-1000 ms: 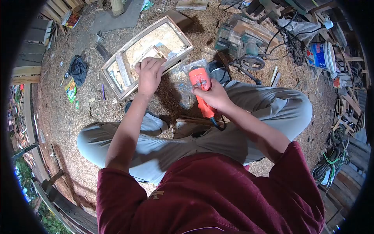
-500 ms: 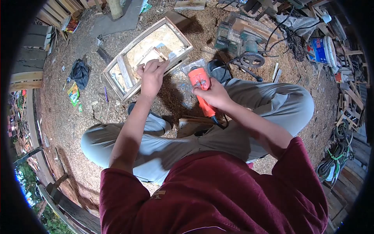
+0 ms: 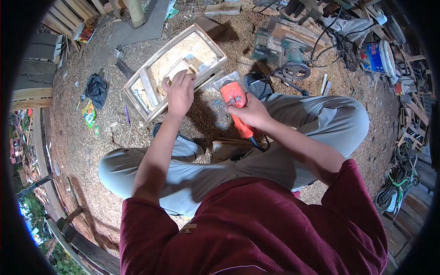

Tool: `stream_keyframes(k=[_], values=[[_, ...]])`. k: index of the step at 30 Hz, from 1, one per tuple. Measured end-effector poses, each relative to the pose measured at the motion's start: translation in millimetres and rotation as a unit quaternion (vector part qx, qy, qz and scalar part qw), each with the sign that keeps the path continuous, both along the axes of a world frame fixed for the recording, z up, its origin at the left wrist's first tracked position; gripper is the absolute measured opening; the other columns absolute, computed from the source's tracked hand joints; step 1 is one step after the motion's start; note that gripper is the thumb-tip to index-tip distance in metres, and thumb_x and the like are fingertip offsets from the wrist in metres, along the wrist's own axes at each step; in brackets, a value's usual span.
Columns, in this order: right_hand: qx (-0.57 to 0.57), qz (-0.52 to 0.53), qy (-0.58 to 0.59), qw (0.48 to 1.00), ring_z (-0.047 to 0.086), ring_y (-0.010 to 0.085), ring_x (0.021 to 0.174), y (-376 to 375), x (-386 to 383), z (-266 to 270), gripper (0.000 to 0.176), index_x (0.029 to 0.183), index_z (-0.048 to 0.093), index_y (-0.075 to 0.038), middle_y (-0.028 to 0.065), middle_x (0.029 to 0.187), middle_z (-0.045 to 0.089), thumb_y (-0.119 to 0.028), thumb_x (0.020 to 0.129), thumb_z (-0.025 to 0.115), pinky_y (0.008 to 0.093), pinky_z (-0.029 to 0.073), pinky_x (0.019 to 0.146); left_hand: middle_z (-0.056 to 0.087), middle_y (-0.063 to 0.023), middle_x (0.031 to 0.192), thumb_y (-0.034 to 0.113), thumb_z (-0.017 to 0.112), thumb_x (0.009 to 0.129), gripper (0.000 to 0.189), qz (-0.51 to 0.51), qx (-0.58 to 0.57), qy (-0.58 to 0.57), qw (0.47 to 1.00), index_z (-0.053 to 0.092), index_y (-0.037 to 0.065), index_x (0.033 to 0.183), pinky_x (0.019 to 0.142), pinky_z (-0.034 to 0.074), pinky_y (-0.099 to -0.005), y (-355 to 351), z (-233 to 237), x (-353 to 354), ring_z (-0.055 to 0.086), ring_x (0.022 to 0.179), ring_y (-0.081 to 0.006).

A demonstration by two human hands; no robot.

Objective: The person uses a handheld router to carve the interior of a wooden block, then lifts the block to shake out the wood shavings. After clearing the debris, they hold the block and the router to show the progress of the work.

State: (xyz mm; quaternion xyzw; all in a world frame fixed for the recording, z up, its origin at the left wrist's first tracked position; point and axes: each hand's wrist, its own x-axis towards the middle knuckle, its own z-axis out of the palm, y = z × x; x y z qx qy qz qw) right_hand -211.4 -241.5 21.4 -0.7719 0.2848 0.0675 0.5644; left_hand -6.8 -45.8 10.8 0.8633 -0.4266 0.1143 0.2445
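Filling right hand (image 3: 251, 112): orange tool (image 3: 234, 95)

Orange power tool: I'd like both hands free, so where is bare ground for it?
Sawdust-strewn ground looks mostly open outside the left knee, nearer than the green packet, and outside the right knee, nearer than the blue-and-white bucket. It is crowded ahead, where the wooden frame, right shoe and green machine stand close.

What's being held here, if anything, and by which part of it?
An orange power tool, held around the middle of its body by the right grip. The left grip is over the wooden box; whether it holds anything cannot be told.
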Motion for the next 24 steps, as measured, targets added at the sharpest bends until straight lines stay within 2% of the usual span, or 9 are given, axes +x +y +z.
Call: stream_keyframes(k=[7,10,13,16,19,22,24], values=[[-0.036,0.005,0.035,0.999,0.074,0.0396,0.105,6.7,2.0,29.6,0.072,0.118,0.064,0.002,0.0242,0.111,0.075,-0.055,0.080,0.086,0.0446,0.056,0.094,0.071,-0.0043,0.119,0.006,0.067,0.097,0.037,0.006,0.049,-0.019,0.999,0.074,0.022,0.129,0.112,0.030,-0.0587,0.0,5.6,-6.5,0.063,0.132,-0.0237],[-0.036,0.003,0.037,0.999,0.074,0.0403,0.107,8.3,2.5,30.5,0.073,0.119,0.064,0.002,0.0249,0.113,0.075,-0.056,0.081,0.086,0.0456,0.056,0.095,0.070,-0.0014,0.114,0.002,0.066,0.093,0.038,0.007,0.038,-0.019,0.999,0.074,0.022,0.124,0.109,0.031,-0.0561,-0.8,5.7,-6.9,0.064,0.127,-0.0210],[-0.038,0.004,0.040,0.998,0.074,0.0402,0.108,8.2,1.3,23.0,0.073,0.120,0.064,0.003,0.0252,0.114,0.075,-0.055,0.081,0.085,0.0458,0.056,0.096,0.069,0.0003,0.114,-0.001,0.064,0.091,0.035,0.014,0.002,-0.033,0.999,0.074,0.021,0.116,0.108,0.032,-0.0564,-2.2,1.4,-6.9,0.064,0.126,-0.0205],[-0.046,0.011,0.056,0.997,0.074,0.0397,0.108,7.9,0.6,32.8,0.073,0.121,0.064,0.003,0.0250,0.114,0.075,-0.055,0.081,0.085,0.0453,0.056,0.095,0.070,-0.0001,0.111,-0.005,0.062,0.090,0.030,0.027,0.012,-0.029,0.999,0.071,0.019,0.107,0.108,0.031,-0.0568,2.1,3.8,-4.1,0.065,0.127,-0.0207],[-0.034,0.013,0.055,0.998,0.074,0.0393,0.108,8.8,2.0,29.0,0.073,0.121,0.064,0.003,0.0247,0.113,0.075,-0.054,0.081,0.084,0.0449,0.056,0.096,0.072,-0.0048,0.114,-0.007,0.059,0.094,0.031,0.022,0.041,0.015,0.999,0.070,0.017,0.111,0.114,0.028,-0.0611,9.5,-1.6,9.0,0.064,0.135,-0.0238],[-0.033,0.010,0.050,0.998,0.074,0.0391,0.108,9.0,1.5,33.7,0.072,0.120,0.064,0.003,0.0244,0.113,0.076,-0.054,0.081,0.084,0.0449,0.056,0.096,0.074,-0.0043,0.120,-0.006,0.057,0.097,0.029,0.031,0.012,0.073,0.997,0.069,0.017,0.112,0.118,0.024,-0.0612,11.9,-10.5,13.8,0.062,0.140,-0.0233],[-0.035,0.009,0.052,0.998,0.074,0.0391,0.108,9.8,0.9,32.6,0.072,0.121,0.064,0.002,0.0244,0.113,0.076,-0.054,0.081,0.084,0.0448,0.056,0.096,0.074,-0.0028,0.128,-0.005,0.058,0.098,0.029,0.027,-0.048,0.107,0.993,0.068,0.017,0.115,0.120,0.022,-0.0590,13.7,-12.5,11.9,0.060,0.142,-0.0236]])
